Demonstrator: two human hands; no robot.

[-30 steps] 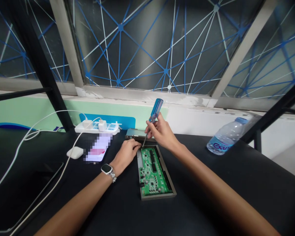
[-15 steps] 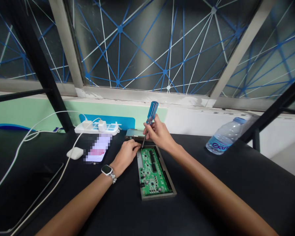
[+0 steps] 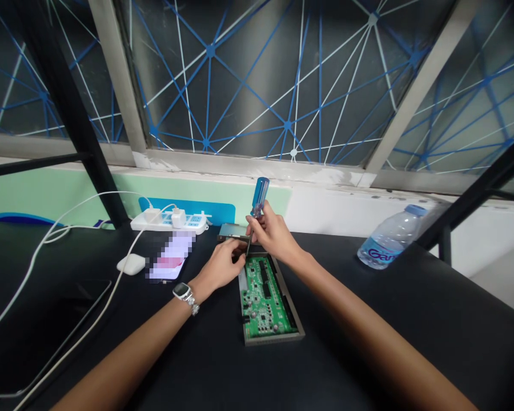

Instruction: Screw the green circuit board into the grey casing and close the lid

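Note:
My right hand (image 3: 272,234) grips a screwdriver with a translucent blue handle (image 3: 260,196). Its thin shaft points down to the top end of a grey metal case (image 3: 273,338), which holds a green circuit board (image 3: 265,299). The exact contact point of the tip is hidden by my fingers. My left hand (image 3: 220,265) holds the same end of the case, with its fingertips curled over the edge beside the shaft. A grey metal plate (image 3: 233,230) lies just beyond the case, partly behind my hands.
Left of the case lie a blurred phone (image 3: 169,257) and a white earbud case (image 3: 131,264). A white power strip (image 3: 169,222) with white cables stands at the back. A plastic water bottle (image 3: 389,240) lies to the right on the black table (image 3: 411,325).
The screwdriver has swung more upright and moved left with my right hand, closer to my left hand. My left fingers have shifted further along the case edge.

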